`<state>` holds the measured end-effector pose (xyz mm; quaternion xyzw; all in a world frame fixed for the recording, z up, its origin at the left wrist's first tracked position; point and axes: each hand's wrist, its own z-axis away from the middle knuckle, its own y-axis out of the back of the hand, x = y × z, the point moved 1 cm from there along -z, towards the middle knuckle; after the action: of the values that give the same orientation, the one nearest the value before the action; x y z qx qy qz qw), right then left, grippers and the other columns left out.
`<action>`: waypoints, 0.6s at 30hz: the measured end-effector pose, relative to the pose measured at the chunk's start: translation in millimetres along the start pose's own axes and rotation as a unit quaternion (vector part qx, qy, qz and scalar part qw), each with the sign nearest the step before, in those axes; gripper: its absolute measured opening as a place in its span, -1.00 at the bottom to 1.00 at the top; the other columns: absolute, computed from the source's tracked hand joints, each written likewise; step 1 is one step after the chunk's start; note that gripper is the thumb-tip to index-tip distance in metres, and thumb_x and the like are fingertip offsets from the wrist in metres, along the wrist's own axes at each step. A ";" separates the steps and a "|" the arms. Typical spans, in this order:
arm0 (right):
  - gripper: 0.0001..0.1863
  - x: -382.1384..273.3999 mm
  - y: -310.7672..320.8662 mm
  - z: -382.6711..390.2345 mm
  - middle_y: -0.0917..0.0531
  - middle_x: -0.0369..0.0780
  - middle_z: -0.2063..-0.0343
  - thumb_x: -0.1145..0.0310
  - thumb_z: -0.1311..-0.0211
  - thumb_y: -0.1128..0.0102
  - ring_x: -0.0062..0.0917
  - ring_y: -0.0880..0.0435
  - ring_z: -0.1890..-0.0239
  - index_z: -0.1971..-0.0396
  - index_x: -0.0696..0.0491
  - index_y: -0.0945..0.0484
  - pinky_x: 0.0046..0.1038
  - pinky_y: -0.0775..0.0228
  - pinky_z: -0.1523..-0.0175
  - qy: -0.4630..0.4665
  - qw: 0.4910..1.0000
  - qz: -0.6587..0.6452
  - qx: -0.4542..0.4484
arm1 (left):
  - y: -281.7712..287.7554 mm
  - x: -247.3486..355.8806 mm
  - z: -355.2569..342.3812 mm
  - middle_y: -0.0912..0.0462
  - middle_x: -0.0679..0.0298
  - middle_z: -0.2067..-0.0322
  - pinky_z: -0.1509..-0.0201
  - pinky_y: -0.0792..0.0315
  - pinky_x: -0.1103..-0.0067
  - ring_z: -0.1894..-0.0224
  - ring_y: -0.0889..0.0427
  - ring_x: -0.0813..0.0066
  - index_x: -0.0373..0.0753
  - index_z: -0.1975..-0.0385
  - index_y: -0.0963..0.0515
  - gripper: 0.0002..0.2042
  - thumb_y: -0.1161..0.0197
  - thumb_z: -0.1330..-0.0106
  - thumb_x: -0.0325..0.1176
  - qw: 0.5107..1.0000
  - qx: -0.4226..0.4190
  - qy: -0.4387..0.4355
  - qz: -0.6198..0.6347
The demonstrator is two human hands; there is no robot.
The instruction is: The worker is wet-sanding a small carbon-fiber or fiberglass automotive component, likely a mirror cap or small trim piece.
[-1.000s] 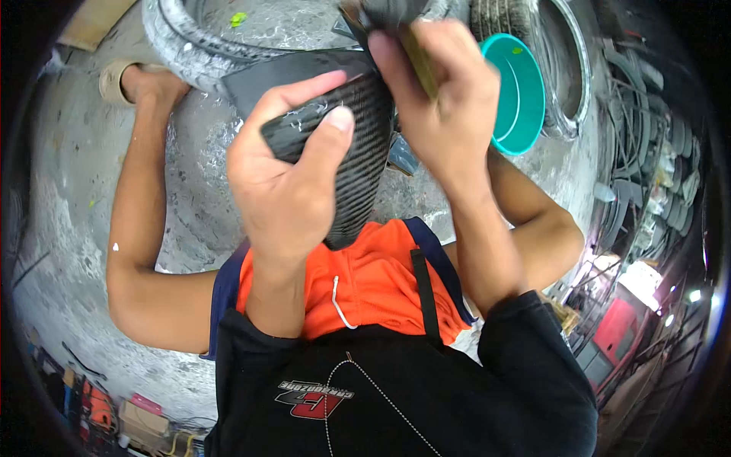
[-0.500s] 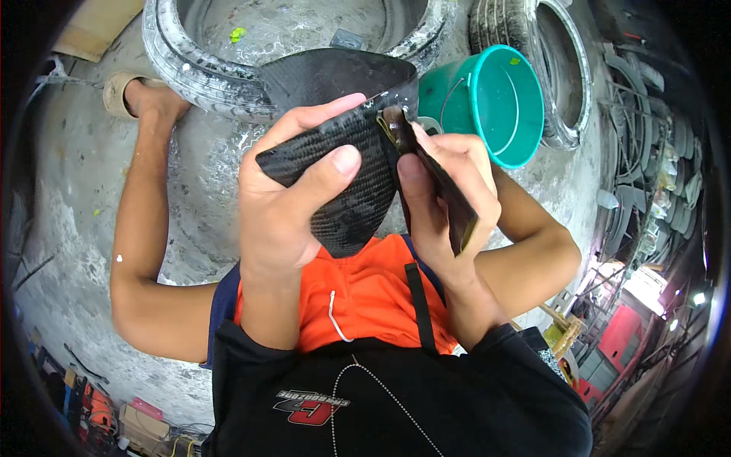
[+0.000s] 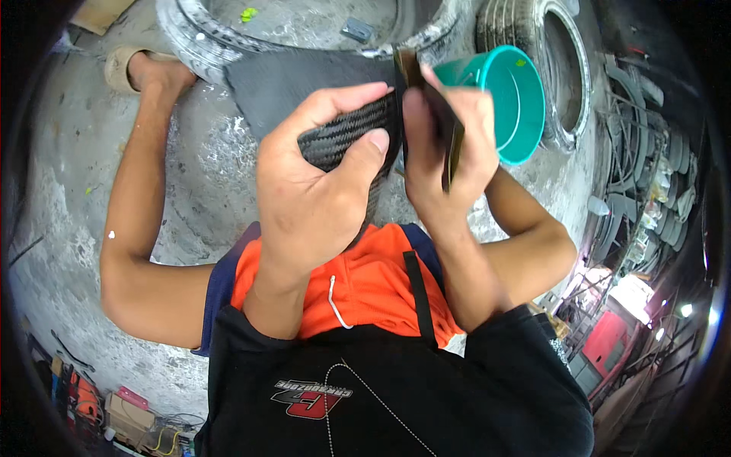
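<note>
A black carbon-fibre part (image 3: 346, 131) with a woven face is in my left hand (image 3: 311, 186). The thumb presses on the weave and the fingers go behind it. Its broad, smoother grey-black section (image 3: 266, 90) spreads out beyond my knuckles toward the left. My right hand (image 3: 445, 202) pinches a folded sheet of sandpaper (image 3: 439, 114), dark with a brownish edge, between thumb and fingers. The sheet stands on edge against the right end of the carbon part. Motion blurs the right fingers, and the contact line is partly hidden.
A teal bucket (image 3: 522, 107) stands just beyond my right hand. One tyre (image 3: 194, 49) lies ahead, with a small dark block (image 3: 355, 30) inside its ring; another tyre (image 3: 499, 34) is behind the bucket. Cluttered shelving (image 3: 666, 183) lines the right; boxes (image 3: 129, 419) sit lower left.
The carbon part has turned, so more of its broad section shows at left and less of the woven face. My left hand shifted right; my right hand and the sandpaper moved up and away.
</note>
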<state>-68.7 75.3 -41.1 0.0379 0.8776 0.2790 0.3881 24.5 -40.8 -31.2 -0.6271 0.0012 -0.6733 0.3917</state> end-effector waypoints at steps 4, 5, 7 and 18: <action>-0.57 8.7 10.9 28.9 -0.52 -0.27 0.43 0.70 -0.06 -0.42 -0.53 -0.49 0.39 0.02 0.11 -0.70 -0.59 -0.34 0.25 -0.007 1.000 0.010 0.002 | 3.8 -11.0 -12.8 -0.71 0.28 0.23 0.14 -0.52 0.71 0.24 -0.62 0.71 -0.43 0.01 -0.59 -0.75 -0.20 -0.33 -0.64 1.000 -0.022 0.014 0.005; -0.58 4.2 8.3 17.1 -0.52 -0.27 0.43 0.70 -0.06 -0.42 -0.53 -0.48 0.40 0.02 0.11 -0.70 -0.59 -0.33 0.27 -0.023 0.999 0.025 0.000 | 2.7 -8.7 -10.8 -0.71 0.28 0.24 0.15 -0.52 0.71 0.25 -0.62 0.71 -0.43 0.01 -0.59 -0.75 -0.20 -0.33 -0.64 1.000 -0.018 0.020 0.009; -0.59 -5.7 -5.4 -9.3 -0.51 -0.28 0.42 0.69 -0.08 -0.42 -0.55 -0.45 0.41 0.03 0.10 -0.71 -0.59 -0.31 0.29 -0.066 0.998 0.000 -0.009 | 0.7 -3.4 -1.0 -0.70 0.31 0.28 0.17 -0.51 0.71 0.27 -0.61 0.72 -0.42 0.01 -0.60 -0.75 -0.21 -0.32 -0.64 1.000 0.018 -0.004 0.013; -0.61 5.7 -7.5 2.0 -0.48 -0.25 0.41 0.69 -0.08 -0.39 -0.52 -0.44 0.39 0.04 0.12 -0.70 -0.57 -0.30 0.29 0.001 1.000 0.006 -0.007 | 0.5 -3.6 -5.6 -0.68 0.36 0.33 0.24 -0.48 0.71 0.32 -0.58 0.75 -0.41 0.03 -0.61 -0.76 -0.20 -0.32 -0.64 1.000 0.022 -0.003 -0.010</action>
<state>-70.2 71.5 -49.9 0.0403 0.8756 0.2877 0.3859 19.7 -42.0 -35.7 -0.6204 -0.0208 -0.6752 0.3984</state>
